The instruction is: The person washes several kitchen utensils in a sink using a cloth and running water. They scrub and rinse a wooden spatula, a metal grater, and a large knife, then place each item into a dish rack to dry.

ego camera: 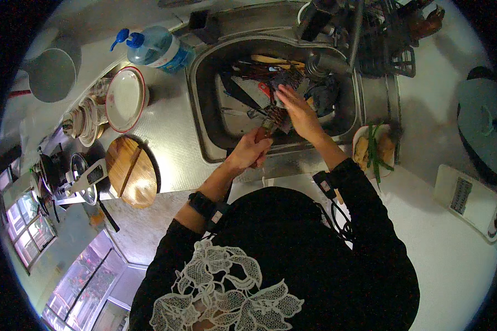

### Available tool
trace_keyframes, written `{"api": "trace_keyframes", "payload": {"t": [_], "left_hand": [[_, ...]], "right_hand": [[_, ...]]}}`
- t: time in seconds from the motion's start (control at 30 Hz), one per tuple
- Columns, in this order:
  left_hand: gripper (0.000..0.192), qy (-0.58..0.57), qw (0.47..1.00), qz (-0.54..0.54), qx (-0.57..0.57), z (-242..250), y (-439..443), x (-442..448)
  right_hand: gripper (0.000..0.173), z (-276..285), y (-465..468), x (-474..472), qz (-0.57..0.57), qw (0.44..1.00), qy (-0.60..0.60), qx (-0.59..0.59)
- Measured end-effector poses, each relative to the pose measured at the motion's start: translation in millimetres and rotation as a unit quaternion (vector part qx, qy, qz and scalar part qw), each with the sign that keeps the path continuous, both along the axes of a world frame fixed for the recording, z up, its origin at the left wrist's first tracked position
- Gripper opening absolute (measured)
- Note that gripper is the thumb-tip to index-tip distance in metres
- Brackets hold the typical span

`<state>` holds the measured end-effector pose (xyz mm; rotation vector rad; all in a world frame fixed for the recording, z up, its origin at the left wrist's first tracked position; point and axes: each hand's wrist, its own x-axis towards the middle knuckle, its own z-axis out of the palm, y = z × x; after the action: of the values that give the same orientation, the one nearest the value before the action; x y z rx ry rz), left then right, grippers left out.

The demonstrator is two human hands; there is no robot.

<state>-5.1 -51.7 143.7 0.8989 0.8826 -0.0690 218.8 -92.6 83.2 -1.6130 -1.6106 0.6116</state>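
Over the stainless-steel sink [212, 142], my left hand [250, 151] grips a utensil [268, 123] by its handle. The utensil's far end is dark and blurred, so its exact kind is unclear. My right hand [300, 113] reaches over the basin beside that end, fingers straight and slightly parted; its palm side is hidden. Beneath both hands lie a dark-bladed tool [242, 92], a red-handled utensil [264, 88] and wooden utensils [275, 61]. A crumpled dark cloth-like item [325, 97] sits at the basin's right side.
Left of the sink stand a blue pump bottle [159, 47], a red-rimmed enamel dish [125, 99] and a round wooden lid [130, 171]. On the right are a tray of food with green stalks [372, 149] and a white kitchen scale [466, 202]. A black dish rack [387, 45] rises behind the faucet [356, 37].
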Motion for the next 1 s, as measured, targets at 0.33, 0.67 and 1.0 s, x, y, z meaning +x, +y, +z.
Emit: {"api": "trace_keyframes", "payload": {"t": [0.33, 0.67, 1.0], "left_hand": [[0.051, 0.198, 0.774, -0.217, 0.561, -39, -15, -4], [0.048, 0.187, 0.728, -0.317, 0.579, -55, -9, -17], [0.072, -0.149, 0.955, 0.258, -0.015, -30, 13, 76]], "right_hand": [[0.035, -1, -10, 31, -0.203, 0.657, 0.72, -0.089], [0.032, 1, -1, 11, -0.229, 0.628, 0.738, -0.091], [0.038, 10, 1, -29, -0.227, 0.744, 0.61, -0.147]]}}
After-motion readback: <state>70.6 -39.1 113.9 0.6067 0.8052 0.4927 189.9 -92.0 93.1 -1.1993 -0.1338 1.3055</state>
